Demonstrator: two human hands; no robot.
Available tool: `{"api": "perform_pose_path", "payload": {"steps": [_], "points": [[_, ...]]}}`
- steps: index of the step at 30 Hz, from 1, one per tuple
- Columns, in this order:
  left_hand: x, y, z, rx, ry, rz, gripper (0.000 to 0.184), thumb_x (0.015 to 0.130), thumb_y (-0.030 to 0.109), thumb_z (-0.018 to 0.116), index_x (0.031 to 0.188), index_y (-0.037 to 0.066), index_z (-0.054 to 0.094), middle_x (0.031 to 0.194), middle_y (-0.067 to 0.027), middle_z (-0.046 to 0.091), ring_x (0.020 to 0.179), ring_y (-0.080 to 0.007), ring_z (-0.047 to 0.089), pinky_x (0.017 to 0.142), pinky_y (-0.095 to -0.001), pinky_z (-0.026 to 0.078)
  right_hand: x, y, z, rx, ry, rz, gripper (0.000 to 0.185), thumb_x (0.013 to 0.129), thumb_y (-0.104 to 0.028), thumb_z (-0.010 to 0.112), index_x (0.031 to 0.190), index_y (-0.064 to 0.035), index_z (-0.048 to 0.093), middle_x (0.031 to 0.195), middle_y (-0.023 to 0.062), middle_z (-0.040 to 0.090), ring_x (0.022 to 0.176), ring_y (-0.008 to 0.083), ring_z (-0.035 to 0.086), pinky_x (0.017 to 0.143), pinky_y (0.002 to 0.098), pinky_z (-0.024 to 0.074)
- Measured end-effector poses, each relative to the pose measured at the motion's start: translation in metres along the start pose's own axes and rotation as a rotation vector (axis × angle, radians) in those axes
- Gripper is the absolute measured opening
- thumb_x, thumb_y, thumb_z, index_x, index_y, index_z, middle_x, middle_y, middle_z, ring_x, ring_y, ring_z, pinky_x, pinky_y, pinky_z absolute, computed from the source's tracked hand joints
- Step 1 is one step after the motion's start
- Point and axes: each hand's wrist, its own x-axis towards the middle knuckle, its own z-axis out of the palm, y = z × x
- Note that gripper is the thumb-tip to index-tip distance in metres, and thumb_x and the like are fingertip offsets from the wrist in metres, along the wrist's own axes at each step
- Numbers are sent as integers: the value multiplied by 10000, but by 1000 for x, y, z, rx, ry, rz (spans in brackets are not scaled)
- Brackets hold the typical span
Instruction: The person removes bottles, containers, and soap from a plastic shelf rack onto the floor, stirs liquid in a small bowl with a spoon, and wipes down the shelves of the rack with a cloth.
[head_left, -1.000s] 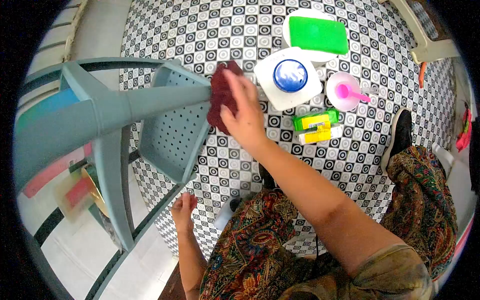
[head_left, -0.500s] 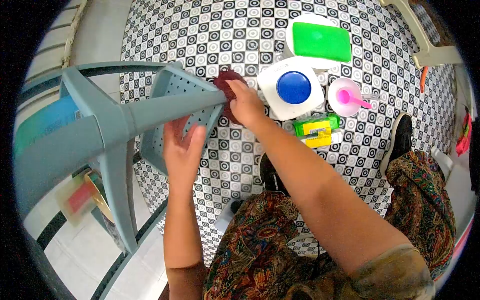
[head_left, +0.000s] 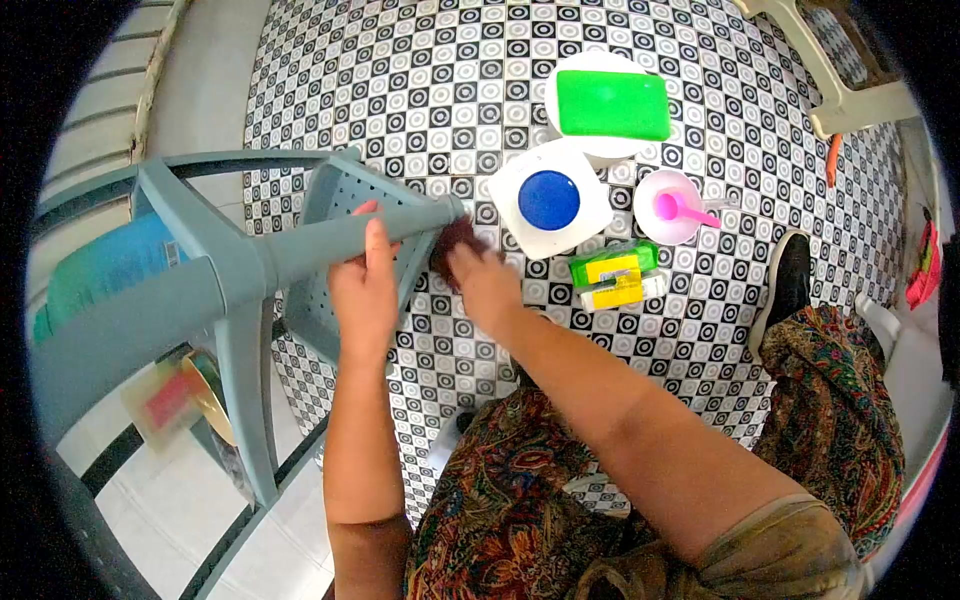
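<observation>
A grey-green plastic rack lies on its side, its perforated tray facing me and one post reaching right. Around that post, near its middle, my left hand is closed, with a bit of red showing at its fingers. My right hand presses a dark red cloth at the post's right end, by the tray's edge. The cloth is partly hidden by the fingers, which are somewhat blurred.
Right of my hands stand a white container with a blue lid, a green sponge on a white tub, a pink bowl with a pink scoop, and green and yellow packets. A cream plastic frame is at upper right.
My left hand has come up from below and closed on the post. My right hand and the cloth have moved down past the post's end. The view has shifted slightly.
</observation>
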Motion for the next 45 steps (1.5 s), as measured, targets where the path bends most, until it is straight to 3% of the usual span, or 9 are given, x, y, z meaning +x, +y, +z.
{"api": "perform_pose_path", "payload": {"steps": [4,7,15,22,31,36,38,42,45], "points": [[1,-3,-3,-7,-1,6,329,896,183,429,1136,-41,452,1046,-130,516,911,-164,529,763,-278,468,-12,-5,0,104,-68,21,456,741,-87,457,1197,-101,453,1276,43,399,969,300,481,819,362,437],[-1,-3,-3,4,-9,7,332,896,181,430,1140,-42,450,1047,-130,516,915,-166,530,769,-280,468,-17,10,-11,680,96,292,414,738,-76,442,1148,-75,496,1202,125,464,1041,327,472,872,356,400],[1,-4,-7,53,-45,18,344,904,234,414,1138,-11,470,1068,-124,517,945,-188,531,804,-296,467,42,3,-7,739,608,-2,484,756,-104,466,1225,-30,373,1233,226,398,1134,378,376,968,387,293],[5,-13,-6,78,-27,85,345,896,216,427,1124,-39,469,1030,-137,532,906,-180,538,776,-288,463,-10,2,54,522,73,-53,542,700,-33,474,1235,-32,389,1261,173,400,1150,321,391,977,344,308],[1,-7,-4,38,-6,71,332,887,194,447,1100,-59,479,970,-136,547,853,-154,532,740,-261,435,12,5,16,960,-175,393,401,766,-175,449,1131,-11,476,1174,213,465,1085,346,444,922,364,354],[2,-15,-6,52,-3,102,307,880,178,452,1079,-52,493,948,-128,552,841,-155,523,752,-278,422,60,23,-21,1450,198,290,364,762,-56,375,1105,9,480,1012,182,546,936,278,532,834,346,412],[4,-13,-8,144,-11,143,283,871,162,460,1065,-39,503,944,-118,555,838,-156,516,757,-283,412,70,-1,-23,787,789,219,389,731,3,365,1105,1,473,1040,183,524,987,285,501,865,350,385],[2,-12,-7,135,-6,62,268,868,160,455,1058,-23,506,932,-120,557,829,-175,516,755,-296,408,74,-4,-35,622,929,-216,442,651,71,438,1080,-17,499,1138,143,492,1016,327,457,896,369,358],[0,-13,-9,190,-7,158,254,867,148,455,1052,-18,508,927,-113,550,826,-170,510,756,-298,406,76,8,-24,514,647,-103,429,649,67,456,1062,-23,527,1115,145,514,977,332,475,874,378,373]]}}
